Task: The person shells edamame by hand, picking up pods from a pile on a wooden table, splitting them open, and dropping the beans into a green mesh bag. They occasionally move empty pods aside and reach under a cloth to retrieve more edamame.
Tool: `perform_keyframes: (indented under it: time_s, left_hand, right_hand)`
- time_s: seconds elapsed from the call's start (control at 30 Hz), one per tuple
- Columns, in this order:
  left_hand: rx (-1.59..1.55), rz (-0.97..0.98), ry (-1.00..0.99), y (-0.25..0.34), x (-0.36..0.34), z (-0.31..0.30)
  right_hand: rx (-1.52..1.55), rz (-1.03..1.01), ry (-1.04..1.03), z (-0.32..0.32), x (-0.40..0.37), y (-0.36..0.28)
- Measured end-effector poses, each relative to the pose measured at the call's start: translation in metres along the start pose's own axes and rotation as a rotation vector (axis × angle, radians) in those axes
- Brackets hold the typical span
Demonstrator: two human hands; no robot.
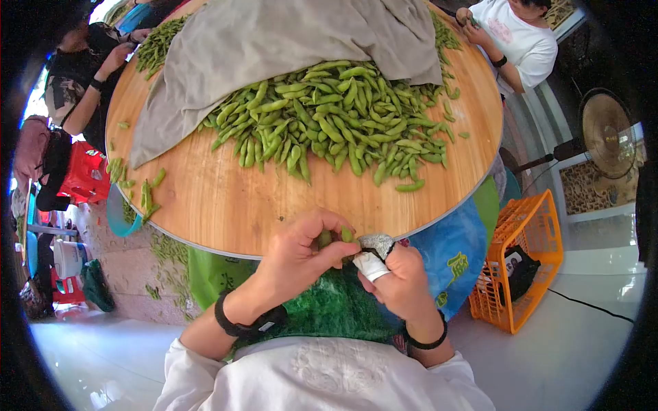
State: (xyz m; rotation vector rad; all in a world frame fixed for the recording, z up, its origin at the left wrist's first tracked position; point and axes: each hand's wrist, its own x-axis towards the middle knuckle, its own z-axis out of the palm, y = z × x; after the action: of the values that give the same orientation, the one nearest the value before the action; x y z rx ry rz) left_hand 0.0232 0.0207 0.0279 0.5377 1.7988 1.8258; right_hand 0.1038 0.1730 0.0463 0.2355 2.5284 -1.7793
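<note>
My left hand [298,253] is closed in a pinch on a green soybean pod [347,235], just over the near edge of the round wooden table [240,198]. Right beside it, my right hand [403,277] has its fingers curled in, with white and silvery wrapping [372,265] on the thumb and a finger. The fingertips of both hands nearly meet at the pod. Whatever the right fingers pinch is too small to make out. Farther in on the table lies a big heap of green soybean pods [336,116].
A grey cloth [274,41] covers the back of the heap. Two people sit across the table, a person in white [514,41] at right and one in black [82,65] at left. An orange crate [514,274] and a fan [606,130] stand to the right. Shells litter the floor.
</note>
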Motion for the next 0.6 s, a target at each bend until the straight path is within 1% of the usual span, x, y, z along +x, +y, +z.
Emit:
perform_keyframes:
  time_s: [0.07, 0.1, 0.17, 0.23, 0.3, 0.33, 0.4, 0.43, 0.5, 0.53, 0.6]
  left_hand:
    - [-0.073, -0.091, -0.109, 0.002, 0.0, -0.006]
    - [-0.076, -0.094, -0.109, 0.001, 0.001, -0.007]
    - [-0.265, -0.115, -0.138, -0.003, 0.003, -0.009]
    - [-0.291, -0.146, -0.119, -0.002, 0.005, -0.007]
    - [-0.318, -0.176, -0.106, -0.005, 0.005, -0.006]
    - [-0.304, -0.184, -0.076, -0.009, 0.005, -0.005]
    - [-0.29, -0.195, -0.053, -0.011, 0.006, -0.004]
    - [-0.288, -0.197, -0.056, -0.01, 0.005, -0.004]
    - [-0.288, -0.197, -0.063, -0.01, 0.005, -0.001]
    - [-0.335, -0.236, -0.05, -0.011, 0.005, 0.0]
    - [-0.384, -0.274, -0.033, -0.01, 0.004, 0.001]
  right_hand:
    - [0.47, 0.3, -0.194, -0.009, 0.001, 0.0]
    - [0.47, 0.304, -0.195, -0.013, 0.002, 0.004]
    - [0.843, 0.39, -0.279, -0.015, 0.005, 0.015]
    - [0.894, 0.407, -0.291, -0.014, 0.005, 0.018]
    - [0.613, 0.381, -0.149, -0.009, 0.006, 0.015]
    - [0.61, 0.378, -0.147, -0.005, 0.006, 0.014]
    - [-0.143, -0.212, 0.241, 0.006, 0.005, 0.016]
    - [-0.144, -0.206, 0.244, 0.004, 0.005, 0.015]
    - [-0.173, -0.176, 0.148, -0.003, 0.007, 0.01]
    - [-0.175, -0.175, 0.15, -0.003, 0.006, 0.008]
    - [-0.319, -0.283, 0.169, -0.001, 0.005, 0.006]
